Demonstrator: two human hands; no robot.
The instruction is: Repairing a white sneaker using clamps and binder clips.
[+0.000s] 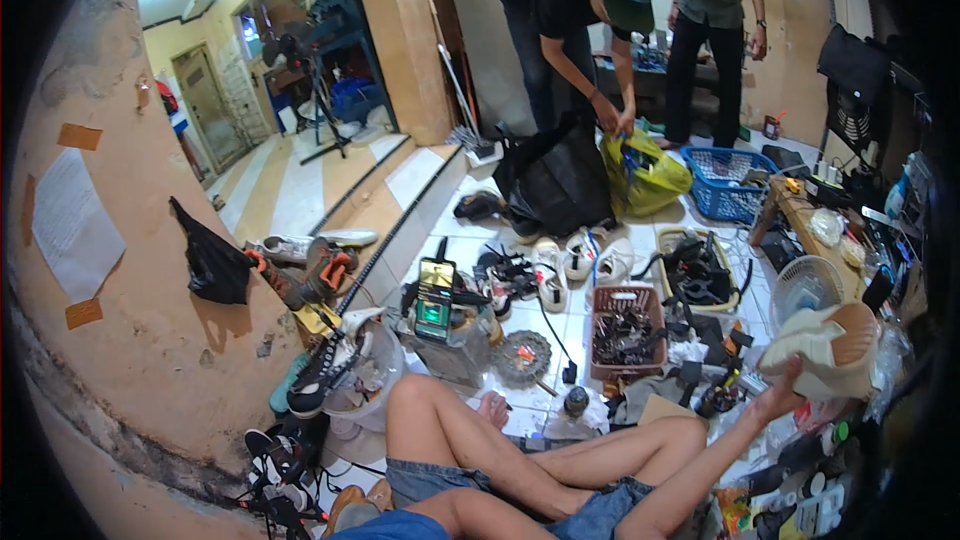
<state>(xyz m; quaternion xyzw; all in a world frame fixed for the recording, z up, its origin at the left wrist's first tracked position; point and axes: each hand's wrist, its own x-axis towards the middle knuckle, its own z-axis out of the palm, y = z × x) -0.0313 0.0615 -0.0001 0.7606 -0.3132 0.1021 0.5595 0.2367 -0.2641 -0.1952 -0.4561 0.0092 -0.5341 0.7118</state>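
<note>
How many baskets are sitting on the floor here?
2. A brown basket of dark parts sits mid-floor, ahead of the seated person's knees. A blue basket stands farther back on the right, beside the yellow bag. Clutter may hide others.

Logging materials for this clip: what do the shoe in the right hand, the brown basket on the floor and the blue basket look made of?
The shoe in the right hand: cream upper, probably matte fabric or synthetic, with a tan rubbery-looking sole. The brown basket and the blue basket: likely moulded plastic, judging by their latticed walls and even colour.
</note>
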